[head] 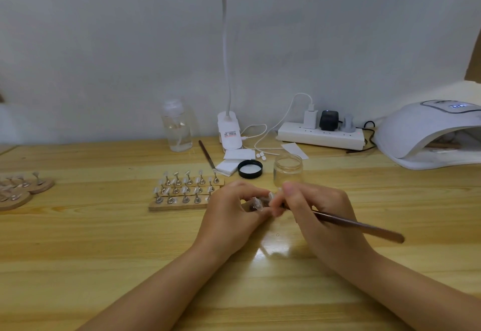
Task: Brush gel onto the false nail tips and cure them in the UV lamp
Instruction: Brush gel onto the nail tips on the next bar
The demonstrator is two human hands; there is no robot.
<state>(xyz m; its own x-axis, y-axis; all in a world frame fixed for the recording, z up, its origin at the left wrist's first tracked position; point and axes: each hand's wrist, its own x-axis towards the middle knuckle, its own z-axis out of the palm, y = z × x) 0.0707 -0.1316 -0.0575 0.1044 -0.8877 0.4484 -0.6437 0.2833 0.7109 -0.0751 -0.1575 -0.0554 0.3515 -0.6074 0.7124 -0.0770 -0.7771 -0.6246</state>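
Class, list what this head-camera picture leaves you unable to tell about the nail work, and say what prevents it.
- Bristles of the long brown wooden brush: hidden behind the right hand.
- Gel on the clear false nail tip gripped by the left hand: too small, blurred.
- Contents of the white domed UV lamp: shadowed, cut by the right edge.
- Fill level of the clear open glass jar: transparent, unclear.

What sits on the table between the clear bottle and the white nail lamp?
In the head view, between the bottle and the nail lamp stand the desk lamp's clip base and a power strip with plugs, white cables looping between them.
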